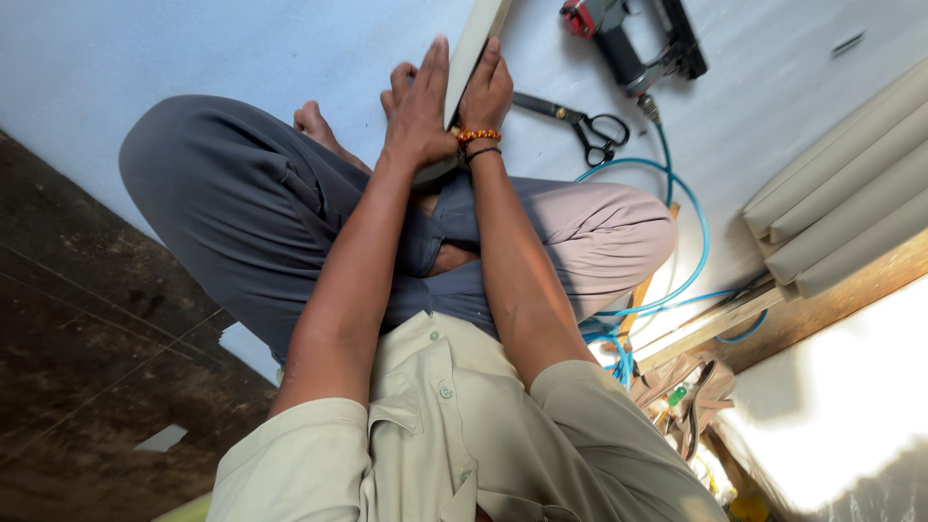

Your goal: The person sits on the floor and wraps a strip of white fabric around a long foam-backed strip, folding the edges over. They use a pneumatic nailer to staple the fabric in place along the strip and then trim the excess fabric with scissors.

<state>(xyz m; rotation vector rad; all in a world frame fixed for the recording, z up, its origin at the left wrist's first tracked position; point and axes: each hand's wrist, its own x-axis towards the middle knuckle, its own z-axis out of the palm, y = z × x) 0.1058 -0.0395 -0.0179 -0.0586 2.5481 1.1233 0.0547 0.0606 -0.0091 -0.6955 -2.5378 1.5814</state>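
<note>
I sit cross-legged on a pale blue sheet [193, 48], in grey trousers and a beige shirt. A long, narrow beige upholstered strip [474, 43] runs from my lap up to the top edge of the view. My left hand [418, 106] lies flat against the strip's left side, fingers stretched upward. My right hand [486, 92], with a beaded bracelet and a black band at the wrist, presses on the strip's right side. Both hands clasp the strip between them.
Black-handled scissors [580, 121] lie just right of my right hand. A pneumatic staple gun [633, 39] with a blue air hose [691, 242] sits at the top right. Stacked beige padded strips [841, 203] lie at the right on a wooden frame [715, 324]. Dark floor [87, 338] at the left.
</note>
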